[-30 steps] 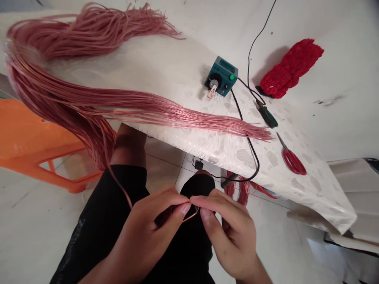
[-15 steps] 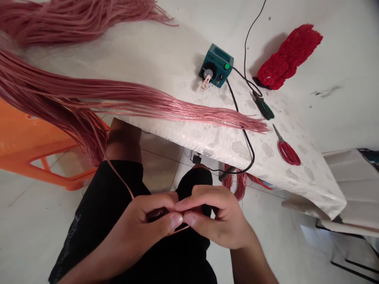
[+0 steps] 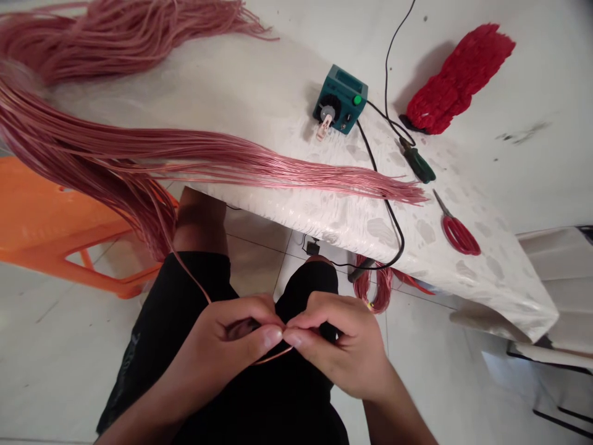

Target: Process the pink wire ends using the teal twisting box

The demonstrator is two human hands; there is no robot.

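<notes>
Above my lap, my left hand (image 3: 245,337) and my right hand (image 3: 336,340) meet with thumbs and forefingers pinched together. Both pinch a thin copper-pink cord (image 3: 275,356), which bends in a small loop below the fingertips. Its exact ends are hidden by my fingers. From my left hand the cord runs up to a hanging part of a long bundle of pink cords (image 3: 259,161). That bundle lies along the table edge, its loose tips pointing right.
On the patterned tablecloth (image 3: 380,228) stand a teal motor box (image 3: 341,99) with a clip, green-handled pliers (image 3: 418,164), red scissors (image 3: 459,233) and a fluffy red item (image 3: 463,80). More pink cords (image 3: 115,37) lie at upper left. An orange stool (image 3: 69,222) is at left.
My fingertips have shifted slightly at the cord, and its loop below them shows a little more. The table and its things appear shifted slightly right as the view moves.
</notes>
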